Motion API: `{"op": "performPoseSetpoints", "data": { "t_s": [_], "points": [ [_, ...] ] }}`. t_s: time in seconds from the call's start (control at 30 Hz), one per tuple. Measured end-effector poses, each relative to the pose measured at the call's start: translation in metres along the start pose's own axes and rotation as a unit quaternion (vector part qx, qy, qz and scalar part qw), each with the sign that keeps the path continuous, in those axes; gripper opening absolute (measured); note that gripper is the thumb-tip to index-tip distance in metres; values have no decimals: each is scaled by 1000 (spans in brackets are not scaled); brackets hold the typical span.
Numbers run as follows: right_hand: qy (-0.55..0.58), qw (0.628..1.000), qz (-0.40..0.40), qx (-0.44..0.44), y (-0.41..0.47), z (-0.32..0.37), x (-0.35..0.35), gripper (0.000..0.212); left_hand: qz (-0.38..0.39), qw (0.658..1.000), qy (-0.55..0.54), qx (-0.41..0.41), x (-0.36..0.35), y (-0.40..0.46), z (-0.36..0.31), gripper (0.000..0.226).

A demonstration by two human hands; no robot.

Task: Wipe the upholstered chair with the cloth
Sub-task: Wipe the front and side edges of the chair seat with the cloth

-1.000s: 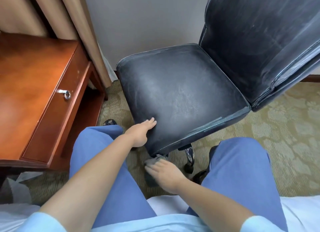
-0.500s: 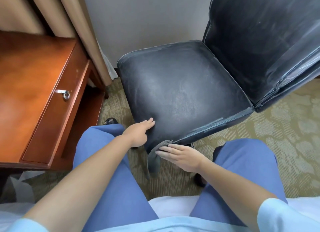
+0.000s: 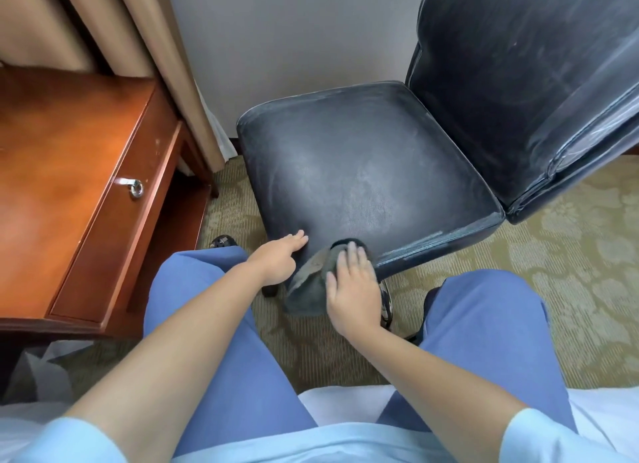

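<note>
Head view: right hand (image 3: 352, 289) lies flat, fingers spread, pressing the grey cloth (image 3: 311, 283) on the seat's near corner at lower centre. Left hand (image 3: 276, 260), open, braces the chair (image 3: 363, 172) just beside it. Unwiped seat stretches toward upper right, nearer the right hand.

A wooden desk (image 3: 62, 172) with a ringed drawer pull (image 3: 135, 187) stands at left. Beige curtains (image 3: 145, 48) hang behind it, over patterned carpet (image 3: 570, 272)
</note>
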State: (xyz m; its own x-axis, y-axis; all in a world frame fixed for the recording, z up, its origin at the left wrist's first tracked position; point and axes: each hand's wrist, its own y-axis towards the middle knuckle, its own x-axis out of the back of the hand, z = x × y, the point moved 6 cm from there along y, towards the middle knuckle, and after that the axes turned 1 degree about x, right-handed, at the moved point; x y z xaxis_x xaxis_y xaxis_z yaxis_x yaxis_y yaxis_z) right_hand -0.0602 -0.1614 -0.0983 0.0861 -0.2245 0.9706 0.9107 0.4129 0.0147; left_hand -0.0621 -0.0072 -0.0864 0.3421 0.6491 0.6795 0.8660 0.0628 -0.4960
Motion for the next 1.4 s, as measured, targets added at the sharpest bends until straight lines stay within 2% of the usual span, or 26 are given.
{"op": "performPoseSetpoints", "data": {
  "t_s": [0.1, 0.17, 0.23, 0.33, 0.4, 0.57, 0.63, 0.83, 0.97, 1.07, 1.17, 1.23, 1.4],
  "points": [
    [-50, 989, 48, 128, -14, 22, -19, 57, 2, 1000, 0, -7, -1, 2, 0, 73],
    [-38, 988, 51, 137, -19, 18, -24, 55, 3, 1000, -3, -6, -1, 3, 1, 73],
    [-11, 998, 30, 55, -15, 7, -18, 53, 3, 1000, -10, -2, -2, 3, 2, 74],
    [71, 984, 11, -166, 5, -21, -8, 56, 4, 1000, -8, -4, -4, 2, -1, 73],
    [83, 971, 21, -222, 8, -28, -6, 60, 5, 1000, -5, -9, -5, 2, -4, 70],
    [119, 976, 86, -159, -38, 13, -17, 66, -4, 1000, -18, -4, -4, 3, -6, 64],
    [145, 972, 97, -159, -46, 18, -23, 65, -7, 1000, -15, -5, -6, 3, -5, 62],
    [142, 950, 40, -274, 22, -32, 0, 59, 5, 1000, 6, -11, -10, 2, -7, 55],
    [146, 938, 74, -304, 45, -60, 13, 60, 17, 1000, 14, -9, -11, 1, -12, 50],
    [108, 951, 64, -283, 1, -15, -7, 63, 13, 1000, 24, -2, -9, 3, -15, 48],
    [160, 950, 102, -249, -42, 33, -31, 64, 3, 1000, 28, 6, -10, 3, -13, 48],
    [179, 943, 119, -255, -43, 36, -36, 64, 1, 1000, 23, -2, -10, 2, -13, 48],
    [137, 939, 32, -315, 8, -21, -10, 61, 11, 1000, 21, -5, -9, -1, -16, 48]
  ]
}}
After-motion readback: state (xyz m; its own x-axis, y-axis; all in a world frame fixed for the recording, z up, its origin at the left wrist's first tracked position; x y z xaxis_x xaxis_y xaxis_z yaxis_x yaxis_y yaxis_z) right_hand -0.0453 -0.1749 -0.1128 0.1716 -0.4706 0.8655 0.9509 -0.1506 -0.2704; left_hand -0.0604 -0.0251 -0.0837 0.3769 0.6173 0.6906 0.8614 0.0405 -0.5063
